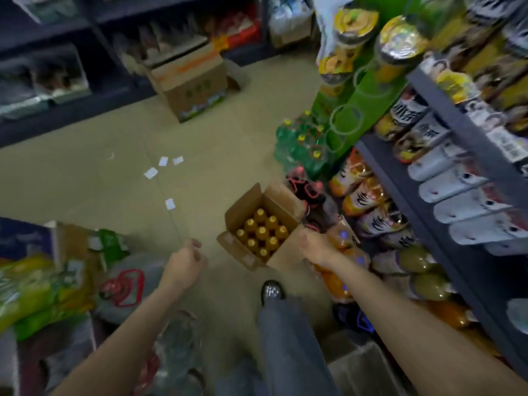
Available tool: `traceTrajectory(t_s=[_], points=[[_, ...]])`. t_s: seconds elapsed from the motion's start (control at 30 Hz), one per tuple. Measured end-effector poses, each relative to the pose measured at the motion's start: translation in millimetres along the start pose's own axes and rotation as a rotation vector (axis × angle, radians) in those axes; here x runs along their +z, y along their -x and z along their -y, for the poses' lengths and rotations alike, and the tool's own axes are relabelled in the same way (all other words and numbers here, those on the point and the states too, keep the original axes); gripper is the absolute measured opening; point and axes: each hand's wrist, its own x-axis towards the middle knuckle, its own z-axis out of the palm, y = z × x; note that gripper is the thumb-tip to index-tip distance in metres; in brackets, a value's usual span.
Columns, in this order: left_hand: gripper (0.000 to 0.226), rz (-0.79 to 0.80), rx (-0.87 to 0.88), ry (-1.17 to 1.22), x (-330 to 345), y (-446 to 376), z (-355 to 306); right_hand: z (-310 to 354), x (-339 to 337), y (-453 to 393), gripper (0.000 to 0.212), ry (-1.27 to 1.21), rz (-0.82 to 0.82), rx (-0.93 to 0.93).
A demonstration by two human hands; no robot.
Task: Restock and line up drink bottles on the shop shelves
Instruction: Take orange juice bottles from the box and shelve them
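Observation:
An open cardboard box (281, 202) stands on the floor in the aisle, holding several bottles with golden caps (261, 232). My right hand (315, 248) is at the box's right flap, beside orange drink bottles (343, 241) on the bottom shelf. Blur hides whether its fingers grip the flap. My left hand (185, 260) hangs left of the box over the floor, fingers loosely curled and holding nothing. More bottles lie on their sides along the dark shelf unit (445, 115) on the right.
A pack of green bottles (303, 144) and a dark pack (307, 190) sit on the floor beyond the box. A larger carton (191, 81) stands farther up the aisle. Bagged goods (43, 287) pile at the left. Paper scraps (163, 167) lie on the floor. My shoe (271, 291) is just behind the box.

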Motion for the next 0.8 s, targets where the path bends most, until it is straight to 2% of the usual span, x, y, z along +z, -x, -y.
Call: traceTrajectory(t_s=[0.1,0.17,0.3,0.5,0.6,0.67,0.8], points=[[0.021,-0.016,0.019,0.064,12.7,-52.0,-19.1,-1.5,17.1,-56.4,0.001,-0.053,0.045,0.015],[0.019,-0.005,0.057,0.102,28.5,-84.0,-27.7,-5.2,40.2,-93.9,0.019,-0.146,0.058,0.055],[0.024,0.061,0.138,0.134,85.4,-153.2,-14.6,-19.1,106.4,-173.3,0.028,-0.3,0.126,0.111],[0.035,0.166,0.286,-0.028,182.4,-248.4,41.5,-53.7,219.6,-322.2,0.053,-0.022,0.084,0.024],[0.037,0.15,0.365,-0.034,215.2,-282.2,58.5,-58.9,261.0,-375.7,0.051,0.104,0.085,0.025],[0.037,0.149,0.389,-0.027,231.5,-296.5,63.0,-63.6,275.2,-395.0,0.049,0.15,0.029,0.036],[0.037,0.143,0.366,0.019,240.4,-303.2,64.1,-59.2,266.5,-382.1,0.041,0.19,-0.079,-0.065]])
